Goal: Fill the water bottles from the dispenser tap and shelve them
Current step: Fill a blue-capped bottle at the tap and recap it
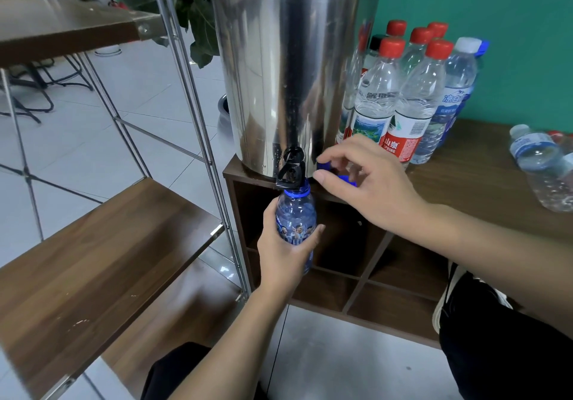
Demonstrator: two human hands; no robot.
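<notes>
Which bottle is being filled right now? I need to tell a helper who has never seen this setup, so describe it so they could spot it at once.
Find the big steel dispenser on the brown cabinet; at its base is a black tap. Directly under the tap, the left hand holds a small blue bottle, uncapped. Unlike the clear red-capped bottles beside the dispenser, it is blue-tinted with a picture label.
</notes>
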